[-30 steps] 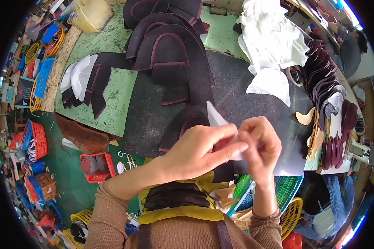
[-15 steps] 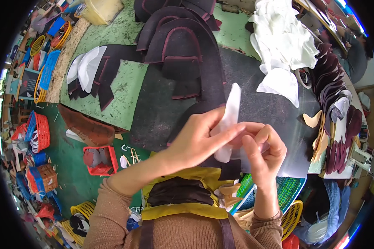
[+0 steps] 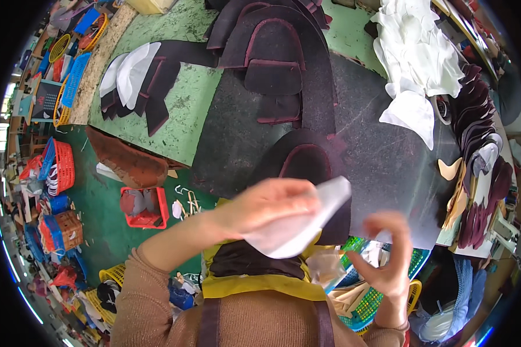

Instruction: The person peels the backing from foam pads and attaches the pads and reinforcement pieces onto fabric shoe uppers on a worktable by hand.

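Observation:
My left hand is closed on a thin white curved piece, like a shoe stiffener, held above the table's near edge. My right hand, smeared by motion, has its thumb and fingers apart with nothing between them. Just left of its thumb shows a small translucent film, apart from the fingers, over the green basket. Beyond my left hand lies a dark, arch-shaped shoe part with a reddish curved line, partly hidden by that hand.
Overlapping dark shoe parts run along the black mat. White pieces are heaped at the far right, beside rows of maroon parts. More white pieces lie on dark ones at left. A red basket stands on the floor.
My hands have moved apart. The left has turned the white piece flatter; the right has opened and moved down and right, and the translucent film has come away from it.

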Available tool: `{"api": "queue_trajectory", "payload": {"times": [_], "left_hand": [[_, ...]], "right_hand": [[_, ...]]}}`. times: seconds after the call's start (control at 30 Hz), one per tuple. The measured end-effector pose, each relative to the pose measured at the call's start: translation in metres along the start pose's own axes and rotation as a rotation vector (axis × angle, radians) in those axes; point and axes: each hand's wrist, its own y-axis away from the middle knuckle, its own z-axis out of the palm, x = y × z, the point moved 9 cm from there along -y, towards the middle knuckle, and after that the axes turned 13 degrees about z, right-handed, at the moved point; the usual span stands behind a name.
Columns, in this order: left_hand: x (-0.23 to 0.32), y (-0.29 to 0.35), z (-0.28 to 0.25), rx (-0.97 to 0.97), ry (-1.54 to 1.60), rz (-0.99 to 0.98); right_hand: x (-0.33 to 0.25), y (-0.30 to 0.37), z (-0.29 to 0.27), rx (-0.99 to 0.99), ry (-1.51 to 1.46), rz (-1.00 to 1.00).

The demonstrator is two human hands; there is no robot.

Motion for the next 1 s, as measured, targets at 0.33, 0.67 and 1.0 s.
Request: {"api": "queue_trajectory", "payload": {"times": [0.33, 0.67, 1.0], "left_hand": [[0.042, 0.017, -0.028, 0.13, -0.643, 0.066], [0.074, 0.006, -0.054, 0.278, -0.903, 0.149], [0.074, 0.0, -0.07, 0.314, -1.319, 0.167]], "right_hand": [[0.019, -0.047, 0.038, -0.155, -0.335, 0.386], [0.029, -0.095, 0.044, -0.068, -0.368, 0.383], [0.042, -0.109, 0.046, 0.049, -0.03, 0.319]]}}
